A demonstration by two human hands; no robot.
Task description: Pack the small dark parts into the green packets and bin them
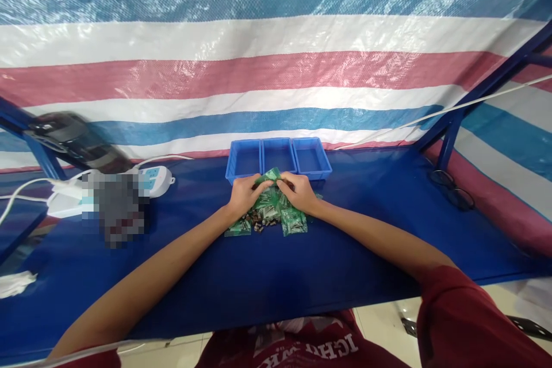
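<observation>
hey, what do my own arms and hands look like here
Your left hand and right hand are bare, with no gloves or watch visible. The forearms are bare too. The right sleeve is dark red and short; the left sleeve, also dark red, barely shows. Your shirt has white lettering.

Bright glare on the striped sheeting, wide-angle stretch towards the edges, pixelated patch at left

About two hands: three trays, 12 o'clock; three-plus packets, 6 o'clock; one bottle, 9 o'clock; one spectacles pair, 3 o'clock.
</observation>
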